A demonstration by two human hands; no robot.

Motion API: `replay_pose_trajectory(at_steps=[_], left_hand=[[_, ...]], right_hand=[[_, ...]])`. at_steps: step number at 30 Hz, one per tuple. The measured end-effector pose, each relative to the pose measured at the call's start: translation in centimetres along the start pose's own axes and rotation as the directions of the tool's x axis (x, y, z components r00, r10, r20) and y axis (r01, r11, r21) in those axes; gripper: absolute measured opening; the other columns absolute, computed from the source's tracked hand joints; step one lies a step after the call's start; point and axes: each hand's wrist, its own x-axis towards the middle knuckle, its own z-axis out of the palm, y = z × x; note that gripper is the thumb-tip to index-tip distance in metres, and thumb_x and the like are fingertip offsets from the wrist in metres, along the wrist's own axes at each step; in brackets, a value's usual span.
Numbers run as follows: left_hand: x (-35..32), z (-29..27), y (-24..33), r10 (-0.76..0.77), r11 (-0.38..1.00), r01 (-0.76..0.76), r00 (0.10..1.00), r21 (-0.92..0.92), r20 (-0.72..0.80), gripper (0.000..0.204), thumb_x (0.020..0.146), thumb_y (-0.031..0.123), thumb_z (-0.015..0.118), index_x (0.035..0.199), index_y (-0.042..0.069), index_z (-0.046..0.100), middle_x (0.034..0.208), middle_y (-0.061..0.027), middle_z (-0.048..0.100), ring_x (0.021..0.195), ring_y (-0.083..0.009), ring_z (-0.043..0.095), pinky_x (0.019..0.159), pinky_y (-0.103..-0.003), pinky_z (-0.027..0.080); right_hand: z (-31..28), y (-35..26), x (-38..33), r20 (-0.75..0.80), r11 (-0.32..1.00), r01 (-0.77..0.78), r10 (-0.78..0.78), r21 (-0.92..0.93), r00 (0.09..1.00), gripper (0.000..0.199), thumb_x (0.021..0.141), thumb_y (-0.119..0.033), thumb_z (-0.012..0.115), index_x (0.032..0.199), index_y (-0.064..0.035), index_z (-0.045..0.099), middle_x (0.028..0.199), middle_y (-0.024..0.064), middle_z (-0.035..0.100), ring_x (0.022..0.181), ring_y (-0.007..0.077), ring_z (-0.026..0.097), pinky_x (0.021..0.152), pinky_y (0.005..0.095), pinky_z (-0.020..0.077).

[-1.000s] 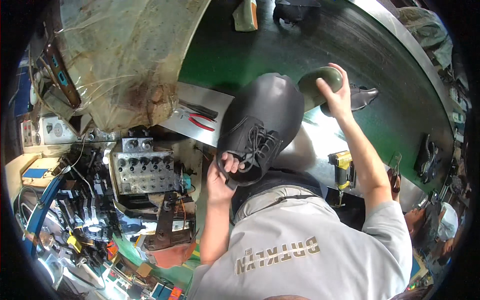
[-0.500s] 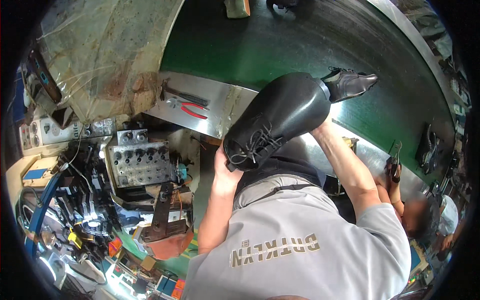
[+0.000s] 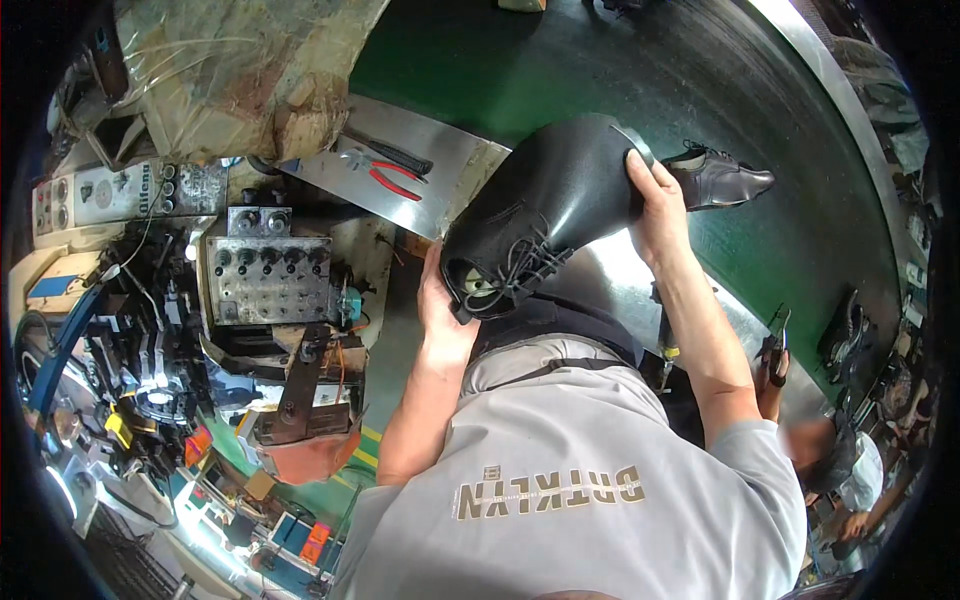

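Two hands hold one black lace-up shoe upper (image 3: 545, 215) in the air above the bench (image 3: 440, 160).

The left hand (image 3: 440, 305) cups the heel end from below, its grip clamped on the upper beside the laces, and the right hand (image 3: 655, 205) has its grip closed over the toe end. The upper is tilted, toe up and away from the person, heel toward the chest. A finished black dress shoe (image 3: 720, 178) rests just beyond the right hand on the green conveyor belt (image 3: 600, 60). Red-handled pliers (image 3: 385, 178) lie on the metal bench plate to the left. A grey control panel (image 3: 268, 278) with rows of knobs stands farther left.
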Motion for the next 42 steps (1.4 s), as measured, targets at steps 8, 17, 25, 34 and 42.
replay_pose_trajectory(at_steps=[8, 17, 25, 34, 42], left_hand=[[-1.7, -2.4, -0.7, -0.103, 0.995, 0.103, 0.995, -0.013, -0.015, 0.035, 0.101, 0.028, 0.040, 0.118, 0.005, 0.061, 0.115, -0.0112, 0.066, 0.104, -0.0246, 0.064, 0.095, -0.041, 0.051], [-5.7, -3.0, 1.7, -0.186, 0.907, 0.088, 0.961, 0.412, 0.203, 0.030, 0.098, 0.025, 0.057, 0.116, 0.001, 0.056, 0.108, -0.0068, 0.063, 0.103, -0.0144, 0.059, 0.092, -0.030, 0.048], [-7.9, -4.8, 4.8, 0.418, 0.585, -0.316, 0.907, 0.747, 0.056, 0.036, 0.102, 0.032, 0.049, 0.088, 0.000, 0.059, 0.075, 0.0043, 0.045, 0.071, -0.0056, 0.039, 0.064, -0.023, 0.038], [-16.8, -12.6, 15.1, 0.701, 0.642, -0.550, 0.704, 0.533, -0.118, 0.034, 0.104, 0.026, 0.043, 0.084, 0.003, 0.057, 0.075, 0.0057, 0.047, 0.070, -0.0039, 0.039, 0.062, -0.022, 0.034], [-25.8, -19.2, 25.1, 0.805, 0.593, -0.763, 0.551, 0.258, -0.219, 0.032, 0.105, 0.022, 0.040, 0.101, -0.002, 0.060, 0.095, -0.0030, 0.063, 0.085, -0.0085, 0.056, 0.079, -0.024, 0.046]], right_hand=[[0.4, 0.6, 3.1, 0.032, 0.994, -0.043, 0.046, -0.097, 0.998, 0.029, 0.095, -0.027, 0.061, 0.106, -0.0013, 0.067, 0.096, 0.0055, 0.069, 0.084, 0.0136, 0.063, 0.078, 0.0290, 0.0514], [5.8, 0.7, 1.7, 0.260, 0.934, -0.222, 0.296, -0.279, 0.919, 0.024, 0.093, -0.023, 0.064, 0.101, -0.0003, 0.068, 0.089, 0.0042, 0.070, 0.077, 0.0103, 0.063, 0.073, 0.0254, 0.0513], [16.2, 7.5, -2.5, 0.358, 0.924, -0.036, 0.184, -0.381, 0.915, 0.023, 0.096, -0.024, 0.060, 0.094, -0.0021, 0.068, 0.080, 0.0016, 0.065, 0.071, 0.0078, 0.056, 0.066, 0.0241, 0.0471], [34.7, 16.2, -10.9, 0.570, 0.901, 0.061, 0.218, -0.429, 0.792, 0.038, 0.100, -0.034, 0.052, 0.112, 0.0009, 0.061, 0.094, 0.0006, 0.061, 0.085, 0.0071, 0.051, 0.080, 0.0233, 0.0432], [50.0, 22.3, -22.3, 0.839, 0.906, 0.186, 0.253, -0.380, 0.481, 0.039, 0.103, -0.033, 0.045, 0.107, 0.0015, 0.060, 0.095, 0.0046, 0.063, 0.088, 0.0128, 0.056, 0.084, 0.0278, 0.0443]])
